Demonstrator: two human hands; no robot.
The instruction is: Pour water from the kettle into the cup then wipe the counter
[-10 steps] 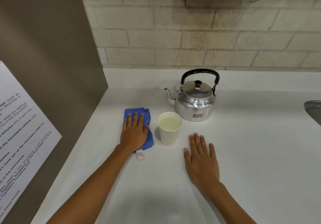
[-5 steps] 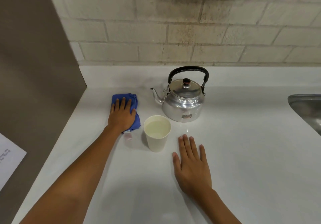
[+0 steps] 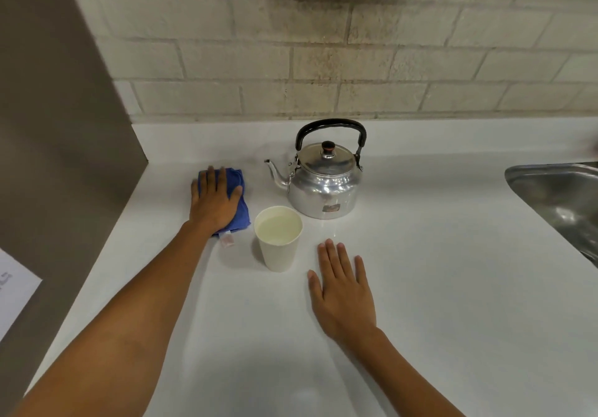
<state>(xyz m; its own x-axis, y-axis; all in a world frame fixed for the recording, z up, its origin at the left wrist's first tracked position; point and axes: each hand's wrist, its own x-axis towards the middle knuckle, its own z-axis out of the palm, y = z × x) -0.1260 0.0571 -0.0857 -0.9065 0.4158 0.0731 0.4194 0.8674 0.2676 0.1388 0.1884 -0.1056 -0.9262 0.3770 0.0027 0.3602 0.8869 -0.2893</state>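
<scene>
The paper cup stands upright near the middle of the white counter, filled nearly to the brim with water. At about one o'clock from the cup, just beside it but apart, sits the metal kettle, upright with its lid on, its black handle raised and its spout pointing toward nine o'clock. At ten o'clock from the cup lies the folded blue cloth, with a small white tag poking out at its near edge. The left hand lies palm down on the cloth, fingers stretched flat and pressing it against the counter rather than curled around it, so the hand is spread wide, not clenched. The right hand rests flat on the bare counter at about four o'clock from the cup, fingers extended and slightly parted, holding nothing. Far off at three o'clock the corner of a steel sink is set into the counter. A pale brick wall runs along the twelve o'clock edge, and a grey-brown panel bounds the counter at nine o'clock.
</scene>
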